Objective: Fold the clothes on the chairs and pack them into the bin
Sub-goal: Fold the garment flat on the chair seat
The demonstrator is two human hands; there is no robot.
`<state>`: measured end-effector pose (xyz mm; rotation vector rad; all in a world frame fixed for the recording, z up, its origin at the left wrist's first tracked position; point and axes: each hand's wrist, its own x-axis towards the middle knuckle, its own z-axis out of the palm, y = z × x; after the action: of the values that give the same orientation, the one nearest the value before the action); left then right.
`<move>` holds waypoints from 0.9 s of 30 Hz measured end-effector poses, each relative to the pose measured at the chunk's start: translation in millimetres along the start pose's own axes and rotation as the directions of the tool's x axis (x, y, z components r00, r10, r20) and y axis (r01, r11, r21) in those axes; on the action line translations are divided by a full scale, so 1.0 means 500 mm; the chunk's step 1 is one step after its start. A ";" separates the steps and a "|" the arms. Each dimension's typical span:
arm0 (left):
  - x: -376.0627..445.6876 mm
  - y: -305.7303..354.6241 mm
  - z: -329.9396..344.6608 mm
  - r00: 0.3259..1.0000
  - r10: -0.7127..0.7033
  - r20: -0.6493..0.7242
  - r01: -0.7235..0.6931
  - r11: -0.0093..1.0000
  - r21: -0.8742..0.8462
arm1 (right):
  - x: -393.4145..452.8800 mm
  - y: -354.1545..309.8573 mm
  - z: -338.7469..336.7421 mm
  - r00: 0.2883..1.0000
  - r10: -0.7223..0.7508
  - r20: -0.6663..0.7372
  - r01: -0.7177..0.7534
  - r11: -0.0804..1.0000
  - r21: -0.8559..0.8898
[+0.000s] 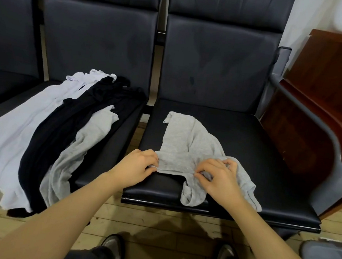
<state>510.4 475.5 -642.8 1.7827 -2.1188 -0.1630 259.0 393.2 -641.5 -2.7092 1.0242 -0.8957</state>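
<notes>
A light grey garment (187,143) lies crumpled on the right black chair seat (246,147). My left hand (136,166) pinches its near hem at the left. Close beside it, my right hand (219,177) pinches the same hem, with a fold of cloth bunched under the fingers. On the left chair seat (125,125) lie three more garments side by side: a white one (20,131), a black one (64,125) and a second grey one (89,141). The corner of a grey bin (327,258) shows at the bottom right on the floor.
Dark padded chair backs (216,61) stand behind the seats. A dark red wooden desk (321,104) stands right of the right chair, past its grey armrest (309,124). My shoes (113,247) stand on the wooden floor in front of the seats.
</notes>
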 end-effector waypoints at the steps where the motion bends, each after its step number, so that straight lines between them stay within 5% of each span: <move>1: -0.001 0.000 0.002 1.000 -0.006 -0.011 0.006 1.000 -0.002 | 0.001 -0.004 -0.001 0.999 -0.003 -0.032 0.003 1.000 0.024; 9: 0.009 0.018 -0.060 0.935 -0.252 -0.250 0.107 0.873 -0.477 | 0.031 -0.058 -0.038 0.972 0.001 -0.236 0.067 0.958 0.279; 13: 0.020 0.023 -0.084 0.944 -0.228 -0.239 0.125 0.915 -0.383 | 0.043 -0.077 -0.046 0.972 0.170 -0.162 -0.067 0.860 0.506; 15: 0.024 0.024 -0.091 0.940 -0.206 -0.270 0.104 0.932 -0.348 | 0.044 -0.071 -0.052 0.991 0.121 -0.050 -0.073 0.829 0.554; 19: 0.025 0.043 -0.110 0.916 -0.193 -0.352 0.040 0.917 -0.397 | 0.032 -0.016 -0.065 0.997 0.050 0.057 -0.055 0.993 0.106; 22: 0.032 0.068 -0.118 0.900 -0.217 -0.378 0.011 0.879 -0.477 | 0.009 0.036 -0.079 0.967 0.215 0.137 -0.182 0.959 -0.219; 27: 0.060 0.102 -0.114 0.866 -0.254 -0.432 -0.030 0.834 -0.552 | -0.019 0.066 -0.041 0.786 0.453 0.421 -0.393 0.891 -0.228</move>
<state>479.0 464.5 -567.8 1.4116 -1.4138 -0.2789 223.0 376.3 -639.1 -2.4232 1.5128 -0.0913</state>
